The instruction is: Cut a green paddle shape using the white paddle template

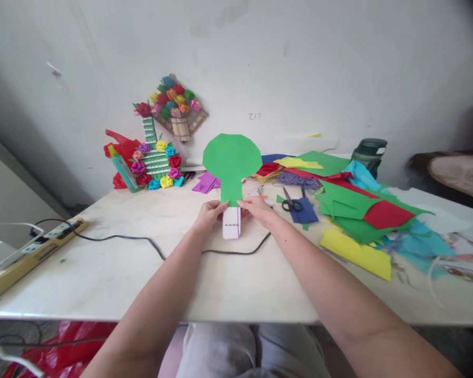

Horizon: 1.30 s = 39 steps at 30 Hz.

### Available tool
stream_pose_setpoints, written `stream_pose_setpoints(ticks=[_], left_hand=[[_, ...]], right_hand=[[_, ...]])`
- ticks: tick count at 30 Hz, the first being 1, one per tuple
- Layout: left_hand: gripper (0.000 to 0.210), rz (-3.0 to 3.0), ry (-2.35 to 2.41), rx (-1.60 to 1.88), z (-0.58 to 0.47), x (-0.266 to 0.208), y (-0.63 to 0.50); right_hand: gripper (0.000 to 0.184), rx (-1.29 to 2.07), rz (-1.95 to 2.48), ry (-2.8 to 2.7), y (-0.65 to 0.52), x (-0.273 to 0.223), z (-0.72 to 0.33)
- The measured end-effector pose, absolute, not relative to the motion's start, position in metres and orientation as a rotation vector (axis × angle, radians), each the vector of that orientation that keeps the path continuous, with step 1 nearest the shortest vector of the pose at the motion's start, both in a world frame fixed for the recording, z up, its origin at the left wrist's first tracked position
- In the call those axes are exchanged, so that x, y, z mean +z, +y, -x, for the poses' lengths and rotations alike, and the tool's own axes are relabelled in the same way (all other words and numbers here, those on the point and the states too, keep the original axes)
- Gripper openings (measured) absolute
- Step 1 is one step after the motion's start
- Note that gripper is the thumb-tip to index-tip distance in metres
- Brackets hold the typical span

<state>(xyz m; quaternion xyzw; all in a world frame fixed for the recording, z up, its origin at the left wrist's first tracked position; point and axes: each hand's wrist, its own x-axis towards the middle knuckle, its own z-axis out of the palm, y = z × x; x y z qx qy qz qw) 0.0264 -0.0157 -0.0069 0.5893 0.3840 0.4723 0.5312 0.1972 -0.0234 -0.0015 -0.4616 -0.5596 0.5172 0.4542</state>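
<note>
A green paper cutout [232, 157] with a broad rounded top and a narrow stem stands upright in front of me. Below the green part of its stem shows a white strip [231, 226] with a purple line and small dark marks. My left hand [212, 212] pinches the stem's left edge between thumb and fingers. On the opposite edge, my right hand [256, 207] grips the stem in the same way. Some fingers of both hands are hidden behind the piece.
Scissors [291, 202] lie on blue paper right of my hands. Coloured paper sheets [350, 210] cover the table's right side, near a dark bottle [368, 155]. A flower-trimmed guitar craft [157, 160] and glue bottle [124, 170] stand back left. A black cable [134, 237] runs from a power strip [43, 252].
</note>
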Motion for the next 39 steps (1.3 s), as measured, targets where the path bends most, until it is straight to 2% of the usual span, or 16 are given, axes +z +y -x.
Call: stream_pose_setpoints(ticks=[7, 39], left_hand=[[0.038, -1.441, 0.944, 1.194, -0.0242, -0.0113, -0.0095], [0.04, -1.465, 0.941, 1.203, -0.0283, -0.0113, -0.0093]], right_hand=[[0.023, 1.32, 1.151, -1.366, -0.0287, 0.003, -0.1954], [0.025, 1.176, 1.177, -1.353, -0.0229, -0.0025, -0.1946]])
